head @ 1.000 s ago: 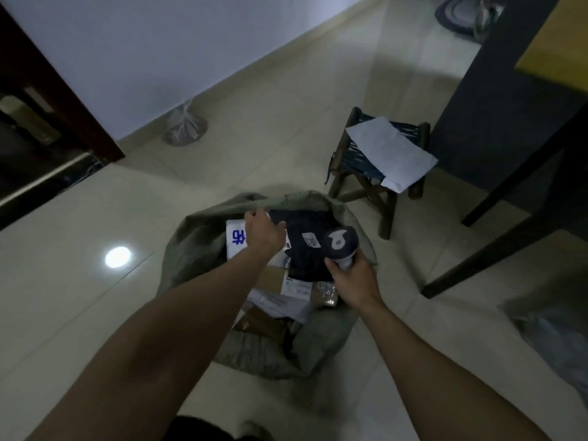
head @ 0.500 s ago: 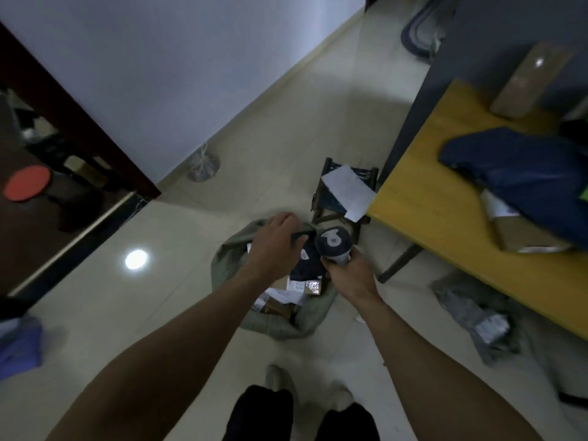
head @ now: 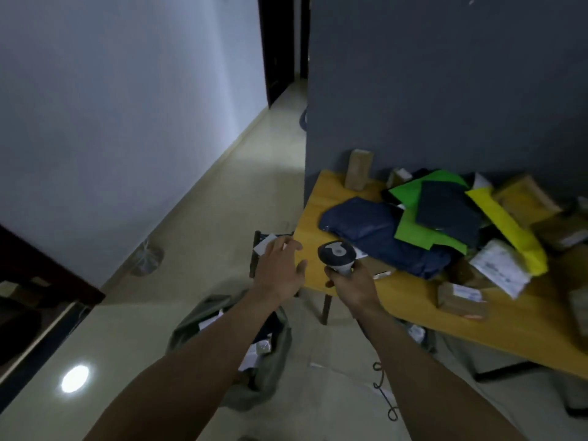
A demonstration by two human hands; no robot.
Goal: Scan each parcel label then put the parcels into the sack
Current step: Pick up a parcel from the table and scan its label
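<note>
The parcels (head: 445,214) lie heaped on the yellow desk (head: 410,300): a navy bag (head: 372,227) is nearest you, green and yellow ones overlap behind it, and brown boxes sit to the right. The grey sack (head: 276,351) stands open on the floor under your left forearm, with parcels already inside. Your right hand (head: 353,288) grasps the scanner (head: 337,254) by its handle, head up, just beside the navy bag, and your left hand (head: 280,268) is released, fingers spread and holding nothing, at the desk's left corner above a small stool (head: 253,259) carrying a white sheet (head: 264,244).
</note>
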